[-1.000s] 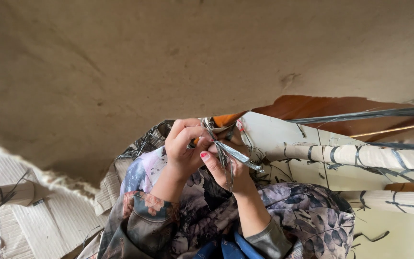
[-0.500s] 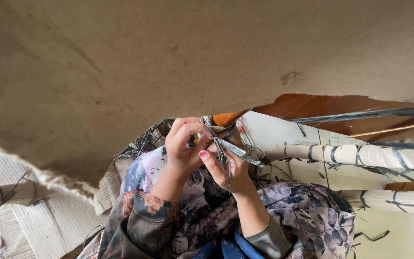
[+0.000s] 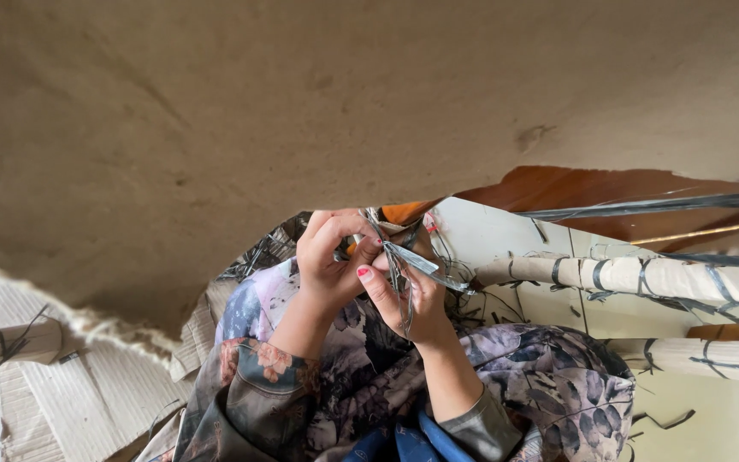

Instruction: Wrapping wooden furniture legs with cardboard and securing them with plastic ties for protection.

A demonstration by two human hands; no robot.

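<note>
While we pinch the grey strap between both hands above our lap, its long axis slants down toward the right, its free end pointing at a paper roll. Left hand and right hand are curled shut on it.

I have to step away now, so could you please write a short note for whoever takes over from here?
Left hand: pinching the dark grey strips at chest height.
Right hand: gripping the same strips from below; loose ends hang down between the hands.
Nearby: two pale rolls already bound with dark bands lie on the floor to the right; corrugated cardboard at left.
Done: those rolls are tied.
Left: the strips in hand look unfinished; a large brown sheet hides the rest.
</note>
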